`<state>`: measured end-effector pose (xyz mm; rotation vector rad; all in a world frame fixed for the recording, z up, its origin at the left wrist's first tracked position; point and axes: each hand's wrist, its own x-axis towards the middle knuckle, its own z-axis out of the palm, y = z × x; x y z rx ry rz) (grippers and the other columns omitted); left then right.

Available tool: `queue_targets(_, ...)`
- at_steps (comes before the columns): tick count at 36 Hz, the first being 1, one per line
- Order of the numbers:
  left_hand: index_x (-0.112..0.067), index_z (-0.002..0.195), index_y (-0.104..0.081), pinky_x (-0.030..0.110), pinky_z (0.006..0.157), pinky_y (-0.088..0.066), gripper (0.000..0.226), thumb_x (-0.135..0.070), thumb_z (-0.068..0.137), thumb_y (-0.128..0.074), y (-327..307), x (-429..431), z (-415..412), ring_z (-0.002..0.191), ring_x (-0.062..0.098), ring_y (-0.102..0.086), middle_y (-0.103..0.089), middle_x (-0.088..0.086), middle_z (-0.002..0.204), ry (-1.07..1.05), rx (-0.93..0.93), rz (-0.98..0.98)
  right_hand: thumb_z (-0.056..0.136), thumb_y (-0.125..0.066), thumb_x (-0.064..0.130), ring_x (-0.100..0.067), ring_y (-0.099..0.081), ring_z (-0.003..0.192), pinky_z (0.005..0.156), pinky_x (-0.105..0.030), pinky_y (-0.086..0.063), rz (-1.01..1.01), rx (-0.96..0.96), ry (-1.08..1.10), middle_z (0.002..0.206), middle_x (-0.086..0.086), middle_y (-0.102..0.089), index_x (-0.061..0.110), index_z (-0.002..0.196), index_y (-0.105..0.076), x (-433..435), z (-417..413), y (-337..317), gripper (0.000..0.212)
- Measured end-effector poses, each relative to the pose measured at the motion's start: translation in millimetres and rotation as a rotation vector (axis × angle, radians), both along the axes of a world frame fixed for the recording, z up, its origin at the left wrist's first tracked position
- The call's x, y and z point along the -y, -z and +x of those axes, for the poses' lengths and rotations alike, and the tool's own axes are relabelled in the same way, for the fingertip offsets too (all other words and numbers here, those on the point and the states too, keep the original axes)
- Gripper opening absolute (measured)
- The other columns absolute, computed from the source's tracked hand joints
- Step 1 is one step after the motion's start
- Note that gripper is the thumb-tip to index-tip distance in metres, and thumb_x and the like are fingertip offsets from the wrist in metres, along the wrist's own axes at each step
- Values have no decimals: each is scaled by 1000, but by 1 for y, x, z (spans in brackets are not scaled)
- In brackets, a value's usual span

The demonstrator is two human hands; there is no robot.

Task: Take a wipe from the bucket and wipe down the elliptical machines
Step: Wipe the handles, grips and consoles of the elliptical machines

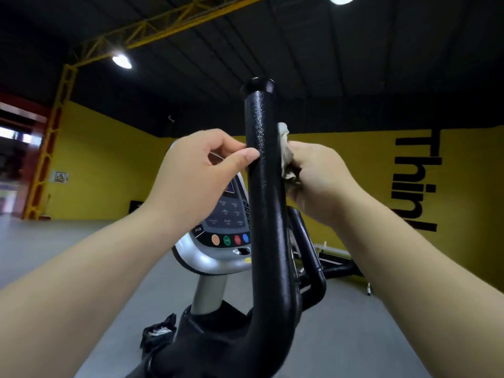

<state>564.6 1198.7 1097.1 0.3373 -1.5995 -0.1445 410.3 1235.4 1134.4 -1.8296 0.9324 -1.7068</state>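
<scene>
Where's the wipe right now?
Head view, right of centre: the wipe is bunched in the right hand, pressed against the right side of the black handlebar, below its capped top. The left hand pinches the bar's opposite side.

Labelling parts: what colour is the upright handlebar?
Glossy black handlebar, beside the wipe; head view shows it best.

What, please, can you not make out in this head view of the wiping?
Head view:
- wipe: mostly hidden by the right hand and the black handlebar.
- left hand: fingertips meet the handlebar's edge; what they pinch is unclear.
- console: right side behind the handlebar; labels too small.
- wall lettering: end hidden by the right forearm.
- bucket: not in view.
</scene>
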Motion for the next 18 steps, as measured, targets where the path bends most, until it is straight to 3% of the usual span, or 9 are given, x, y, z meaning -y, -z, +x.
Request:
queue_targets(2,-24,86,-70,41,73,-57,14,-36,88,-63,1,-1,1,78,10,-65,-70,-7,81,3,4,-6,102,-38,9,-10,-64,64,49,-17,-49,6,-84,33,81,-12,-69,-9,100,-64,-9,-3,11,32)
queue_targets(4,-24,88,-69,42,73,-57,14,-36,88,-63,2,0,2,80,12,-65,-70,-6,83,18,20,-4,102,-40,13,-12,-62,63,51,-19,-50,6,-163,121,85,-20,-66,-15,101,-60,-19,-5,20,35)
queue_targets(7,-26,89,-68,41,74,-57,11,-36,88,-62,2,5,4,82,13,-64,-68,-6,85,57,56,-10,100,-45,21,-26,-61,70,70,-42,-53,-130,-386,423,82,-21,-66,-6,94,-64,-31,-6,29,34)
queue_targets(11,-28,86,-66,36,73,-57,8,-35,86,-64,-2,16,7,80,8,-62,-66,-9,83,128,86,-49,93,-55,17,-4,-62,83,74,-22,-52,-466,-626,762,87,11,-69,25,101,-70,-53,6,31,18)
queue_targets(15,-35,84,-63,35,74,-57,4,-37,87,-62,-7,29,14,79,5,-61,-64,-11,81,200,151,-108,91,-60,14,-7,-58,90,77,-26,-52,-658,-779,981,95,6,-63,24,115,-66,-63,20,29,27)
queue_targets(18,-30,88,-65,42,74,-56,7,-35,89,-61,-11,41,20,80,11,-62,-63,-10,81,295,190,-131,90,-60,14,-7,-52,86,74,-14,-46,-711,-848,1129,95,3,-55,17,120,-64,-59,29,28,30)
